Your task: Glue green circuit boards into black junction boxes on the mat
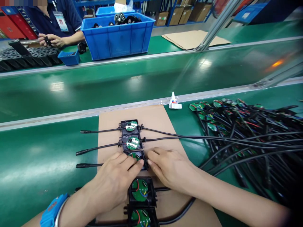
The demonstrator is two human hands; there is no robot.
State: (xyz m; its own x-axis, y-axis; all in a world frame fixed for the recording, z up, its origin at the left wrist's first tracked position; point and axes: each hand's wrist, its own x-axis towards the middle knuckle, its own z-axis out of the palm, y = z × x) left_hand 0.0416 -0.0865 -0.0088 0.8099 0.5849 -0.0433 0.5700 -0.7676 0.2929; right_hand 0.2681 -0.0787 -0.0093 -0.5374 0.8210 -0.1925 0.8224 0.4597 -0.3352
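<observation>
Several black square housings with round green circuit boards lie in a column on a brown cardboard sheet (156, 118), each with black cables running left and right. Both my hands press on the third housing (136, 156) from the far end. My left hand (113, 181) lies over its left side with the fingers together on the board. My right hand (169, 168) holds its right edge with curled fingers. Two housings (131, 126) lie beyond my hands and two more (141, 190) lie nearer to me. A blue wrist strap (53, 209) sits on my left wrist.
A heap of black cables with green boards (239, 126) lies to the right. A small white tube (174, 102) sits by the metal rail of the green conveyor belt (118, 85). Across it stand a blue bin (117, 34) and black parts, where another person's hands (50, 40) work.
</observation>
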